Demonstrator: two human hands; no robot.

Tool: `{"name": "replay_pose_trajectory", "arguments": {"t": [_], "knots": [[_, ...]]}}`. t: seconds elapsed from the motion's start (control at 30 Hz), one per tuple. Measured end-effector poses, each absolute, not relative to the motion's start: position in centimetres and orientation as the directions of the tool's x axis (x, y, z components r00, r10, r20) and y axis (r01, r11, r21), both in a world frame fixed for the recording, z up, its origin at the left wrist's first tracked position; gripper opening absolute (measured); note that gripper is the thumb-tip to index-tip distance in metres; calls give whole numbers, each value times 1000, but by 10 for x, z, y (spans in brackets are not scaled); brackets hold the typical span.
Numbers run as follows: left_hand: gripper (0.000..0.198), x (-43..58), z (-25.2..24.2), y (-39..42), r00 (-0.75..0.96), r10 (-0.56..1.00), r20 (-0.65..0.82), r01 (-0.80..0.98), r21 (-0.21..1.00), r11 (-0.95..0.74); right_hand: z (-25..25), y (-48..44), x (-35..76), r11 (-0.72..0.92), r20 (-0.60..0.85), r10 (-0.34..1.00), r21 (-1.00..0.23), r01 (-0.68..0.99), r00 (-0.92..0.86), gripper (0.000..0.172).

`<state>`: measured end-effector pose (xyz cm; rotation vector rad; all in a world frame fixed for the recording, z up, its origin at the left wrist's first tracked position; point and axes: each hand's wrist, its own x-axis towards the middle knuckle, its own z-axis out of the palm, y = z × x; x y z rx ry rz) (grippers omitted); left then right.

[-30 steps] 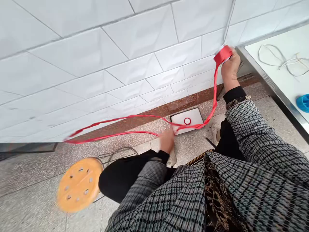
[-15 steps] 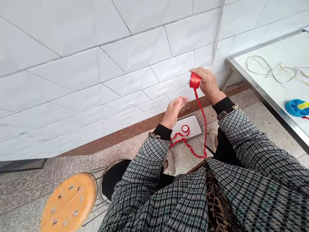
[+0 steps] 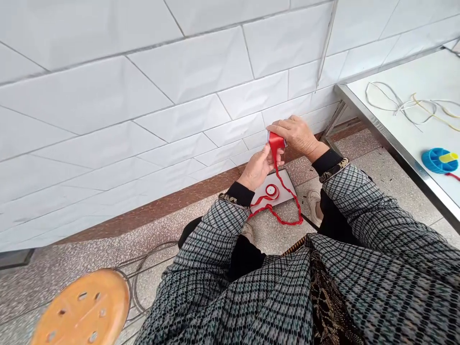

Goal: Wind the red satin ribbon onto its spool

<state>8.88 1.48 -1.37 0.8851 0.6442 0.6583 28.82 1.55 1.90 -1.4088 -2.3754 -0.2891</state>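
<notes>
1. Fingers of the right hand are clamped on a red ribbon roll, held aloft before a white tiled wall.
2. The left hand is cupped just below, thumb by the roll's edge; whether it grips, I cannot tell.
3. From the roll, a twisted red strand hangs down and loops low.
4. Beneath, a red-and-white spool sits on a white panel.
5. Rightward, a table bears pale cords and a blue wheel; lower left is an orange seat.
</notes>
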Motion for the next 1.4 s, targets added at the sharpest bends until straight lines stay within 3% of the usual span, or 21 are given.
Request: {"name": "replay_pose_trajectory", "arguments": {"t": [0.47, 0.6, 0.77, 0.97, 1.17, 1.4], "knots": [[40, 79, -5, 3, 421, 905, -60, -371, 899, 233, 5, 24, 279, 478, 325, 834, -25, 878, -445, 37], [45, 82, -6, 0, 439, 891, -114, -420, 850, 316, 5, 24, 275, 469, 296, 850, -48, 882, -436, 38], [35, 84, -9, -4, 463, 860, -212, -459, 773, 438, 1, 26, 272, 460, 284, 857, -44, 887, -430, 39], [33, 82, -3, -3, 470, 851, -235, -406, 799, 445, -1, 27, 270, 488, 231, 860, -107, 866, -456, 37], [36, 84, -2, -6, 483, 848, -216, -355, 837, 416, -4, 26, 265, 364, 167, 925, -121, 924, -342, 58], [36, 82, -2, -9, 450, 882, -141, -366, 872, 326, -3, 26, 259, 293, 121, 953, -115, 949, -279, 33]]}}
